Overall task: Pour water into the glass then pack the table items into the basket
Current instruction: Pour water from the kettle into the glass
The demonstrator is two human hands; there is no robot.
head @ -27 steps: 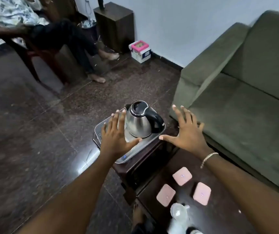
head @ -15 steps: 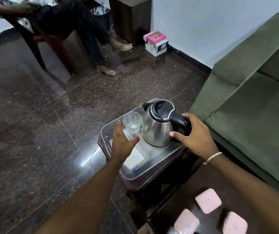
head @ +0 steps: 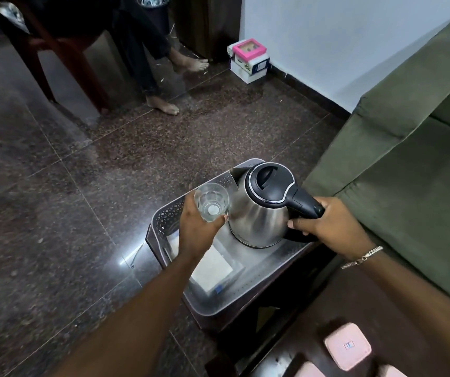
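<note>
A steel kettle with a black lid stands upright in a grey perforated basket on a small dark table. My right hand is closed around the kettle's black handle. A clear drinking glass is upright just left of the kettle, with my left hand wrapped around it. A white folded napkin lies in the basket below my left wrist. Pink square coasters sit on the dark lower table at the bottom right.
A green sofa fills the right side, close to the kettle. A seated person's bare feet and a chair leg are on the dark stone floor at the back. A pink-and-white box sits by the wall.
Both hands came down from open above the basket. The right hand closed on the kettle's handle and the left hand took hold of the glass. The view moved closer.
</note>
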